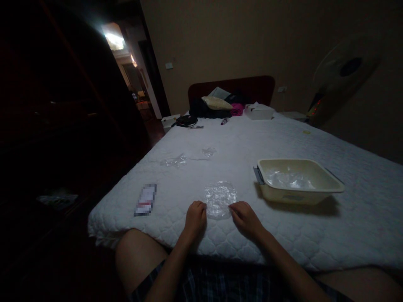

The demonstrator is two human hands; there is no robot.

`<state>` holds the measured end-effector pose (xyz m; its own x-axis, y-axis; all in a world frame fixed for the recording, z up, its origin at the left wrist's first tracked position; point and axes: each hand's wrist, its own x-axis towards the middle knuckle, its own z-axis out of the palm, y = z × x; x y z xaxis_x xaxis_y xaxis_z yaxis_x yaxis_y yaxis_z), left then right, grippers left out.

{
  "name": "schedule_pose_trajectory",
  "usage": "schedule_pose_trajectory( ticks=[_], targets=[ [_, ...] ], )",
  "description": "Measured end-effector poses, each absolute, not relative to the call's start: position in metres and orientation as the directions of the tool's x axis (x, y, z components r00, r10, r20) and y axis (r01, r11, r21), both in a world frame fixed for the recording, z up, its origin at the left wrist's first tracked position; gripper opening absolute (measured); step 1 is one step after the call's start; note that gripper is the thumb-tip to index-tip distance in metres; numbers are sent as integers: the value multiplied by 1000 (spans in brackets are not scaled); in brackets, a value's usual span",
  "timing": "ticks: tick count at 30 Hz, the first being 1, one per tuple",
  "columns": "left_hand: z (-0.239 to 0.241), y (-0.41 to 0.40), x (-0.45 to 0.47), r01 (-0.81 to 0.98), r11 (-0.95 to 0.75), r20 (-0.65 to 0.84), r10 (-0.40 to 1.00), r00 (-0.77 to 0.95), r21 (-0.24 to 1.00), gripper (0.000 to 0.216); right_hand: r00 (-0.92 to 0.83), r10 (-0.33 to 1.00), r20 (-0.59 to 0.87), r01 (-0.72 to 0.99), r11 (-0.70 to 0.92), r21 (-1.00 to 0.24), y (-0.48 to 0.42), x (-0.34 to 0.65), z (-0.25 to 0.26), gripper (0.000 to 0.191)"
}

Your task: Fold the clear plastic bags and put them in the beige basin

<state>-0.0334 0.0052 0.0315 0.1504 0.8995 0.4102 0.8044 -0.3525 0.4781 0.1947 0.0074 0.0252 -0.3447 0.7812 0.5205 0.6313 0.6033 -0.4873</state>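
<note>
A clear crinkled plastic bag point(219, 198) lies flat on the white quilted bed point(239, 147) in front of me. My left hand point(195, 218) rests knuckles-up at the bag's near left edge, fingers curled on the plastic. My right hand point(244, 217) sits at the near right edge, fingers pinched on that side. A cream plastic basin point(297, 181) stands to the right, with more clear plastic inside it.
Two more clear plastic pieces point(174, 161) point(208, 152) lie farther up the bed. A small printed packet point(145, 199) lies to the left. Clothes, a pillow and a white box point(258, 111) sit by the dark headboard. A standing fan point(343, 75) is at the right.
</note>
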Motion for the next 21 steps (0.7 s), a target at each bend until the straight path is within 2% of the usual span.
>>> schedule_pose_trajectory(
  ticks=[5, 9, 14, 18, 21],
  targets=[
    [33, 6, -36, 698, -273, 299, 950, 89, 662, 18, -232, 846, 479, 612, 510, -604, 8, 205, 30, 18],
    [29, 15, -44, 628, -171, 226, 974, -9, 759, 19, -246, 832, 498, 549, 543, -635, 15, 212, 26, 17],
    [27, 24, -48, 610, -131, 182, 983, -22, 781, 22, -206, 849, 486, 482, 521, -704, 20, 214, 27, 18],
    [30, 21, -40, 656, -158, 201, 980, 11, 738, 43, -5, 910, 415, 412, 380, -828, 25, 216, 28, 24],
    [33, 15, -31, 714, -146, 216, 976, -8, 684, 45, 120, 947, 298, 307, 250, -918, 28, 220, 20, 28]
  ],
)
